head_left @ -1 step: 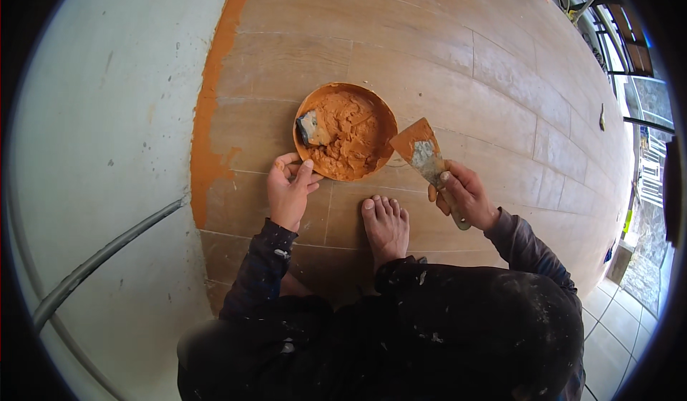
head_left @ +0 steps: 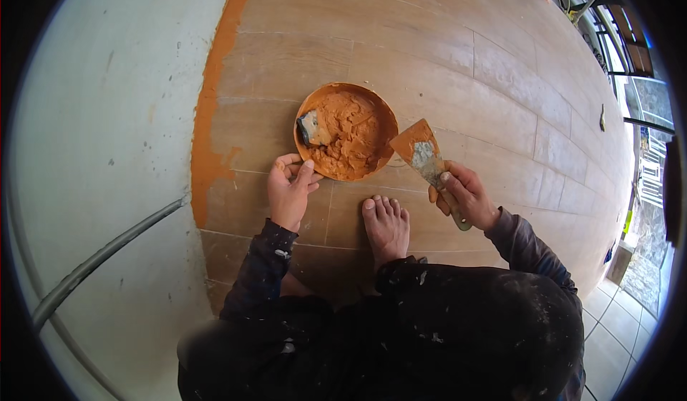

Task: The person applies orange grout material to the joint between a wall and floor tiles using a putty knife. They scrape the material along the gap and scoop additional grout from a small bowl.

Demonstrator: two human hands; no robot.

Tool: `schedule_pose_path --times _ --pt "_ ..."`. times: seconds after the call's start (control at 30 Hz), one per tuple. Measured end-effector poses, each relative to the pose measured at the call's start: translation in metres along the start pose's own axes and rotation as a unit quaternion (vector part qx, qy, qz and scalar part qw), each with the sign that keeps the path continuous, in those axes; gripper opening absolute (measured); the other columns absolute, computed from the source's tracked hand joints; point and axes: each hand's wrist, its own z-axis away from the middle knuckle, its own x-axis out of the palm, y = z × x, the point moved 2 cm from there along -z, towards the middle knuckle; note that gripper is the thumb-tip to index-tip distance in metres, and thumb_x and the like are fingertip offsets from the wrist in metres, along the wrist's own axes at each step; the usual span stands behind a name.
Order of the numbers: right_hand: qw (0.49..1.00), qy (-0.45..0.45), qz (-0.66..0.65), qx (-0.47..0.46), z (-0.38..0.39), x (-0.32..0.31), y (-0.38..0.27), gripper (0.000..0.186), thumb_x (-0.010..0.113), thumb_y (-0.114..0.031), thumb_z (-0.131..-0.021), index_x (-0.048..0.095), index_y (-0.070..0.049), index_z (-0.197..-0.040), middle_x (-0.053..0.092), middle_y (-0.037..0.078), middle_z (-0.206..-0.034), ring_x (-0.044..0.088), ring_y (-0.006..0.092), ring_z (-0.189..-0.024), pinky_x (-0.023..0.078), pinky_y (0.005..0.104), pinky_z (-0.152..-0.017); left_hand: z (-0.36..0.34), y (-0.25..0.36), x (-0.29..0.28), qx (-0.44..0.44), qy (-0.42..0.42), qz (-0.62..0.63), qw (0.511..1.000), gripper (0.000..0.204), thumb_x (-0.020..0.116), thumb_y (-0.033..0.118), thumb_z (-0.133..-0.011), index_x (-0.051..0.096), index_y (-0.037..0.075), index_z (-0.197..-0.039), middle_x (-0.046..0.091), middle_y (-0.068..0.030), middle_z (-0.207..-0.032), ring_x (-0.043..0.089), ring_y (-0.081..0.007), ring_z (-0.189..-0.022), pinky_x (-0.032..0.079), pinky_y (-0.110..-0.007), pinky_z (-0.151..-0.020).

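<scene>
A round bowl [head_left: 391, 143] in front of me holds thick orange-brown paste [head_left: 351, 125]. My left hand [head_left: 289, 192] grips its near left rim, thumb on top and fingers at the side. Whether the bowl rests on the floor or is lifted a little, I cannot tell. Inside it, at the left, lies a paste-smeared tool [head_left: 313, 129] with a dark end, its kind unclear. My right hand [head_left: 465, 195] is closed around the handle of a putty knife [head_left: 424, 152]. Orange paste coats the blade, whose corner comes up close to the bowl's right rim.
Wood-look floor planks [head_left: 444, 64] stretch ahead and right. A strip of orange paste [head_left: 207, 136] runs along the foot of the pale wall [head_left: 122, 114] at left. A grey conduit [head_left: 107, 254] sticks out from that wall. My bare foot [head_left: 387, 230] stands just below the bowl.
</scene>
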Motion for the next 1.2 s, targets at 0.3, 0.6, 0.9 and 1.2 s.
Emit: schedule_pose_path --times 0.3,0.6,0.9,1.2 --pt "1.000 -0.001 0.003 -0.005 -0.039 -0.010 0.025 0.029 0.037 -0.021 -0.112 0.056 -0.001 -0.121 0.066 0.006 -0.088 0.059 0.0106 -0.071 0.051 0.0268 -0.065 -0.001 -0.001 0.003 0.008 -0.016 0.009 1.000 0.031 0.069 0.018 -0.101 0.052 0.001 -0.121 0.065 -0.0066 -0.102 0.071 -0.0133 -0.087 0.057 -0.026 -0.073" --pt "0.997 -0.065 0.008 -0.030 -0.052 -0.026 0.027 0.029 0.040 -0.023 -0.113 0.054 -0.002 -0.127 0.064 0.006 -0.085 0.058 0.0105 -0.069 0.050 0.0257 -0.063 -0.011 0.002 -0.003 0.095 0.019 -0.057 0.994 0.028 0.069 0.012 -0.100 0.054 0.000 -0.121 0.065 -0.0053 -0.099 0.063 -0.0092 -0.082 0.053 -0.025 -0.071" --pt "0.994 -0.009 0.107 -0.017 -0.050 -0.016 0.019 0.019 0.049 -0.015 -0.109 0.055 -0.002 -0.121 0.065 0.005 -0.077 0.058 0.0109 -0.066 0.051 0.0278 -0.063 -0.026 0.010 -0.014 0.193 0.034 -0.101 0.975 0.029 0.068 0.009 -0.099 0.056 -0.001 -0.125 0.066 -0.0046 -0.099 0.061 -0.0087 -0.084 0.051 -0.025 -0.076" --pt "0.713 0.024 0.640 -0.286 -0.055 -0.011 -0.002 0.066 0.054 -0.001 -0.093 0.050 -0.026 -0.154 0.064 0.011 -0.113 0.064 0.0275 -0.096 0.054 0.0354 -0.078 -0.033 0.028 -0.006 0.199 -0.008 -0.152 0.968 0.030 0.064 0.005 -0.101 0.059 -0.004 -0.129 0.070 -0.0083 -0.111 0.066 -0.0096 -0.089 0.053 -0.025 -0.081"
